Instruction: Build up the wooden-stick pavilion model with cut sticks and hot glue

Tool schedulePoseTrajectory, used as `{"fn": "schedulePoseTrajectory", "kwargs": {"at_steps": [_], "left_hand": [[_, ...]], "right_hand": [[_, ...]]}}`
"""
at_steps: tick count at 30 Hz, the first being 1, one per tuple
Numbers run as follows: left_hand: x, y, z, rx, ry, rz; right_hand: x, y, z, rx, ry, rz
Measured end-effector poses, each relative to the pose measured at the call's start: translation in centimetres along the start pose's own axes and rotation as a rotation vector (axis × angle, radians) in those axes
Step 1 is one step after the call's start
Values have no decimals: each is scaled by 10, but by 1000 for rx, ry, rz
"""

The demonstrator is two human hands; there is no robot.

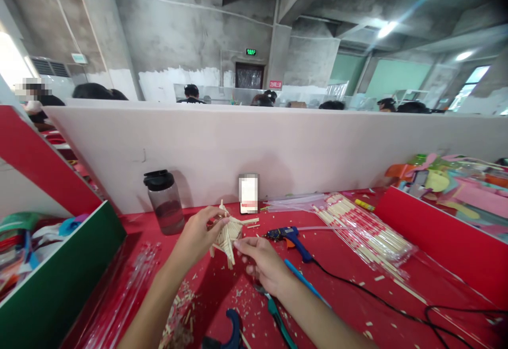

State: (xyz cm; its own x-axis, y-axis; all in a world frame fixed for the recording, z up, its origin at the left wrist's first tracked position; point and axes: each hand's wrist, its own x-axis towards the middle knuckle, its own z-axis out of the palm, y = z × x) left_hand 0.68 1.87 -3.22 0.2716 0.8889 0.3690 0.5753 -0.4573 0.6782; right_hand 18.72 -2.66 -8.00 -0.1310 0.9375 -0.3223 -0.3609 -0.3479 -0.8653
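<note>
A small model built of pale wooden sticks (227, 239) stands over the red tabletop, with several sticks jutting from it. My left hand (207, 227) has thumb and fingers closed on its upper left side. At its right edge, the thumb and index finger of my right hand (262, 264) are pinched together, close to or touching the sticks; whatever lies between the fingertips is too small to make out. Just below my right hand lies a hand tool with teal handles (278, 320), its head partly hidden. A blue hot glue gun (291, 235) rests to the right.
A dark-lidded bottle (164, 203) and an upright phone (249, 195) stand by the white partition (309, 153). Wrapped wooden sticks (369, 227) lie right, clear glue sticks (130, 285) left. A black cord (369, 288), blue rod (304, 280), dark blue tool (233, 328) and wood scraps (180, 312) surround my arms.
</note>
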Motion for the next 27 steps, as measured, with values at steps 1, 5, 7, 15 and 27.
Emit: {"fn": "schedulePoseTrajectory", "kwargs": {"at_steps": [1,5,7,15,27], "left_hand": [[0,1,0,-3,0,-3],[0,1,0,-6,2,3],[0,-1,1,-6,2,5],[0,2,-1,4,9,1],[0,-3,1,12,-9,-16]], "right_hand": [[0,0,0,-2,-11,-10],[-1,0,2,-6,-51,-30],[-3,0,4,2,-64,-25],[-8,6,-9,-270,-133,-3],[-22,-11,-33,-778,-230,-332]]}}
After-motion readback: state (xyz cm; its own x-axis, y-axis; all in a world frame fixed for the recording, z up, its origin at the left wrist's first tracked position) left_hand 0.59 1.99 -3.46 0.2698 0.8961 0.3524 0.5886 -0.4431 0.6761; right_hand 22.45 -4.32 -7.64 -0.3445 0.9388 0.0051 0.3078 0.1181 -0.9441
